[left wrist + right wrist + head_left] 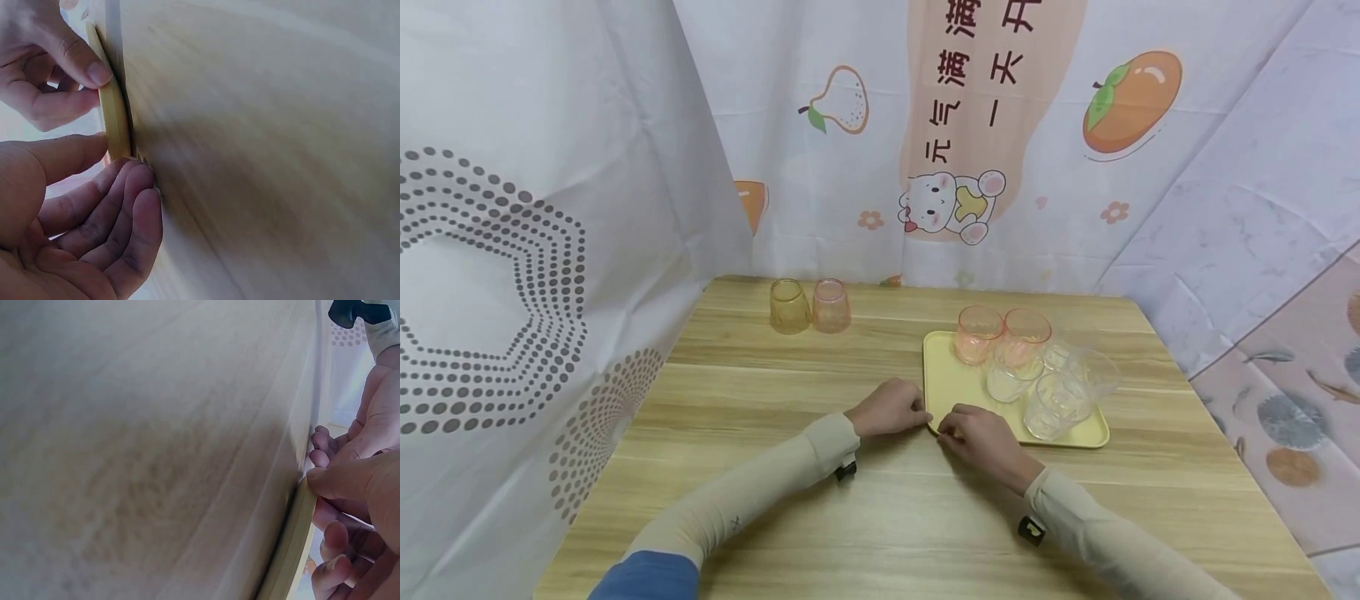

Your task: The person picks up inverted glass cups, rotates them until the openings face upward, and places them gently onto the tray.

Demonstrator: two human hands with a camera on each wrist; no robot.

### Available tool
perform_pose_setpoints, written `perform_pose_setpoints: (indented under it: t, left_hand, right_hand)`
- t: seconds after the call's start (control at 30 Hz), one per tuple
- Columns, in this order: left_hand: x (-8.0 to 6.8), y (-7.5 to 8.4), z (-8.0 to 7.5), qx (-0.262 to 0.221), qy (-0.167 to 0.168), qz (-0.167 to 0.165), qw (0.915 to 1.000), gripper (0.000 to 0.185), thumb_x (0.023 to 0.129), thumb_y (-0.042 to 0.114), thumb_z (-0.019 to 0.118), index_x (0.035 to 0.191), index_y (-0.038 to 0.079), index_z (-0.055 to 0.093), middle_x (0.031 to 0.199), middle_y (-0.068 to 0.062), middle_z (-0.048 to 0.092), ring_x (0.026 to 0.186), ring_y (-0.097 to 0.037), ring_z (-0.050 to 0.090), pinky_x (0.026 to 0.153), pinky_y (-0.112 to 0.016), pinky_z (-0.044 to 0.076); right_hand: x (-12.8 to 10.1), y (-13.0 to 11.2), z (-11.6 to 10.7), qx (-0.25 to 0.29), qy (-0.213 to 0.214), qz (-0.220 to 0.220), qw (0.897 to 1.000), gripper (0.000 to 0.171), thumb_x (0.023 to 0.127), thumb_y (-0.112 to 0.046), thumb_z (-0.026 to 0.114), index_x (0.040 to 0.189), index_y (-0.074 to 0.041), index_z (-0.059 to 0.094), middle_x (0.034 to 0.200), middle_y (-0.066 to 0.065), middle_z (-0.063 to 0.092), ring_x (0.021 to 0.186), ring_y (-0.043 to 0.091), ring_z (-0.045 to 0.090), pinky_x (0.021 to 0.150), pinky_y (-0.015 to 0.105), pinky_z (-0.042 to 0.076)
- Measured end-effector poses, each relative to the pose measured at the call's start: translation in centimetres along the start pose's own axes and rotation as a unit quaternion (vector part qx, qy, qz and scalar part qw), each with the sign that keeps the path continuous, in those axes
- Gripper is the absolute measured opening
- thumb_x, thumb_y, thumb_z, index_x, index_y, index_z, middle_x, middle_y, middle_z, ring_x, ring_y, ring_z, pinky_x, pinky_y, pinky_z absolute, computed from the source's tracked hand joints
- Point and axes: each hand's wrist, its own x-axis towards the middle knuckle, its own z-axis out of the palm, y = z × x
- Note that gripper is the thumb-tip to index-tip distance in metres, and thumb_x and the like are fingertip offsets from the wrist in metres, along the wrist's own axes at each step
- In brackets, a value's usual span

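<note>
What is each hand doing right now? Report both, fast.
Left hand: pinches the near-left corner of the yellow tray.
Right hand: pinches the same corner's rim, thumb on top.

Both forearms wear snug beige sleeves — the left sleeve [752,492] shows a blue cuff near the elbow. A small black device sits at each wrist — the right wrist device [1032,530] bears a yellow mark.

Both hands meet at the near left corner of a flat pale-yellow plastic tray [945,385] on the light wooden table [775,417]. The left hand [889,407] and the right hand [981,437] both touch that corner with curled fingers. Beyond the fingertips, pink and clear ribbed plastic cups [1026,367] stand on the tray. Far past the left fingers, an amber cup [789,306] and a pink cup [831,305] sit upside down, side by side.
</note>
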Motion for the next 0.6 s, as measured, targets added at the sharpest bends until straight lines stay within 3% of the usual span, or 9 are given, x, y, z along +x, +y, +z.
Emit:
perform_pose_setpoints:
  t: [0.23, 0.4, 0.6]
  left_hand:
    - [-0.2, -1.0, -1.6, -0.016, 0.006, 0.015, 0.9997, 0.018, 0.096, 0.017, 0.069, 0.079, 0.014, 0.073, 0.069, 0.008, 0.061, 0.059, -0.005, 0.050, 0.058, -0.022, 0.044]
    - [-0.2, -2.1, -3.5, -0.014, 0.031, 0.011, 0.9994, 0.013, 0.100, 0.016, 0.067, 0.089, 0.013, 0.073, 0.081, 0.007, 0.067, 0.069, -0.006, 0.058, 0.067, -0.024, 0.051]
    - [-0.2, -3.7, -6.4, 0.020, 0.068, 0.009, 0.9974, 0.014, 0.099, 0.013, 0.064, 0.088, 0.011, 0.073, 0.080, 0.005, 0.067, 0.066, -0.009, 0.057, 0.064, -0.026, 0.050]
  right_hand:
    - [0.0, 0.1, -0.1, 0.001, 0.009, -0.010, 1.000, 0.012, 0.082, -0.015, 0.087, 0.084, -0.018, 0.075, 0.080, -0.010, 0.063, 0.073, 0.009, 0.065, 0.062, 0.031, 0.054]
    - [0.2, 0.2, 0.0, 0.007, 0.016, -0.011, 1.000, 0.012, 0.081, -0.015, 0.087, 0.083, -0.018, 0.076, 0.081, -0.009, 0.064, 0.071, 0.008, 0.064, 0.062, 0.030, 0.054]
    - [0.1, 0.2, 0.2, 0.011, 0.011, -0.005, 1.000, 0.013, 0.080, -0.014, 0.088, 0.082, -0.018, 0.076, 0.080, -0.010, 0.063, 0.071, 0.006, 0.063, 0.061, 0.029, 0.053]
